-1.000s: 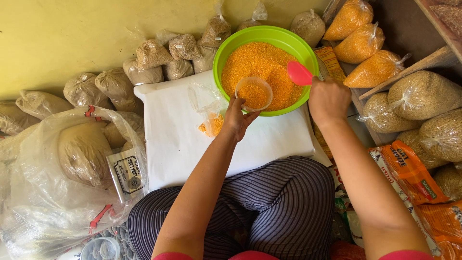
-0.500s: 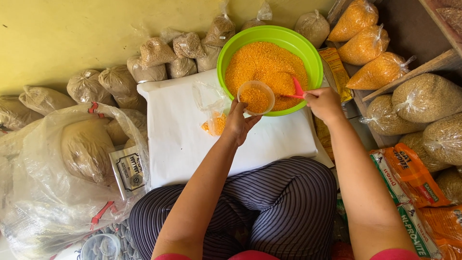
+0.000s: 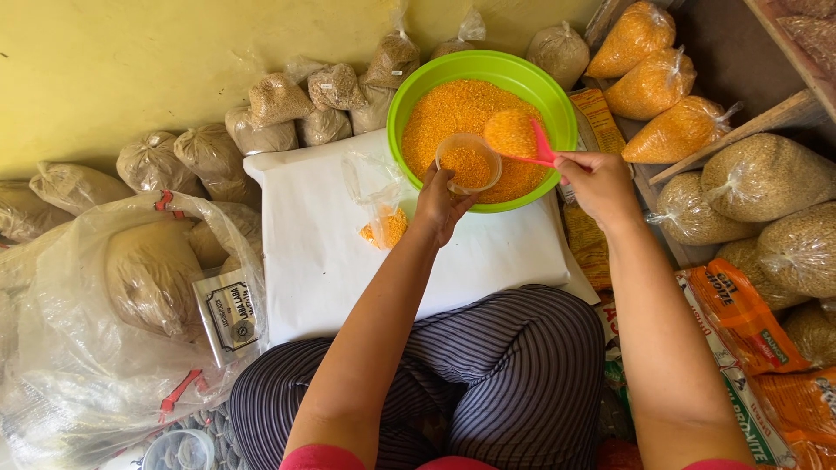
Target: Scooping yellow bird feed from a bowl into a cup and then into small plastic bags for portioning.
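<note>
My left hand [image 3: 438, 207] holds a small clear cup [image 3: 468, 163] partly filled with orange grain, over the near side of a green bowl [image 3: 557, 104] full of the same grain. My right hand [image 3: 599, 183] grips a red scoop [image 3: 519, 136] heaped with orange grain, its head just right of and above the cup. A small clear plastic bag [image 3: 380, 211] with a little orange grain lies on the white surface [image 3: 331, 252] left of my left hand.
Tied clear bags of brownish grain [image 3: 279, 100] line the yellow wall. Orange grain bags [image 3: 675, 130] and more brown bags [image 3: 766, 174] sit at the right. A large plastic sack [image 3: 104, 296] lies left; printed orange packets [image 3: 740, 322] lie lower right.
The scoop dipped into the bowl's grain and came up heaped, now held beside the cup. My left hand has kept the cup over the bowl.
</note>
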